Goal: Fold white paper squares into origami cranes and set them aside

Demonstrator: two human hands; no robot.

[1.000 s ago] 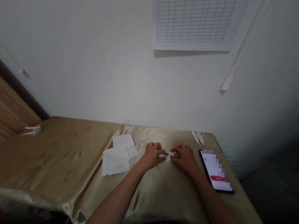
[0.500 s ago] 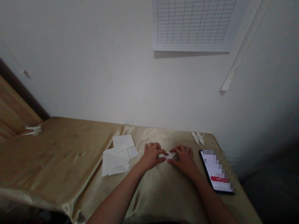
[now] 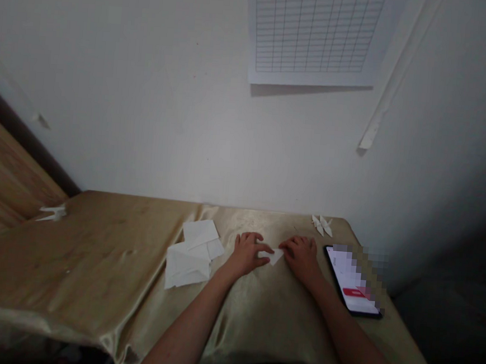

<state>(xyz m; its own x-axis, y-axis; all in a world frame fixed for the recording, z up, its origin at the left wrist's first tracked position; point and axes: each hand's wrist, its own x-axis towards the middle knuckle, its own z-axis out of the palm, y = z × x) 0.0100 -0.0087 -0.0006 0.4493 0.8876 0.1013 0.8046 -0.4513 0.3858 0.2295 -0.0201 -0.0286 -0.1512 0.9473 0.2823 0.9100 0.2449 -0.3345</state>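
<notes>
A small white piece of folded paper (image 3: 276,256), triangular with a point toward me, lies on the cloth between my hands. My left hand (image 3: 249,254) has its thumb and index finger on the left part of the paper, the other fingers curled on the cloth. At the upper right corner, my right hand (image 3: 301,257) has its fingers drawn together on the paper's edge; its thumb is mostly hidden. Left of my left hand lies a loose pile of white paper squares (image 3: 188,262). Two small folded paper cranes (image 3: 322,225) rest beyond my right hand.
A phone (image 3: 355,283) with its screen lit lies right of my right forearm. Shiny gold cloth (image 3: 94,260) with ridges covers the table, which meets a white wall. At the far left are white paper scraps (image 3: 53,212). A gridded sheet (image 3: 317,31) hangs above.
My right thumb and fingers have shifted slightly right and away from the middle of the paper, so more of its triangle shows. My left hand stays nearly in place.
</notes>
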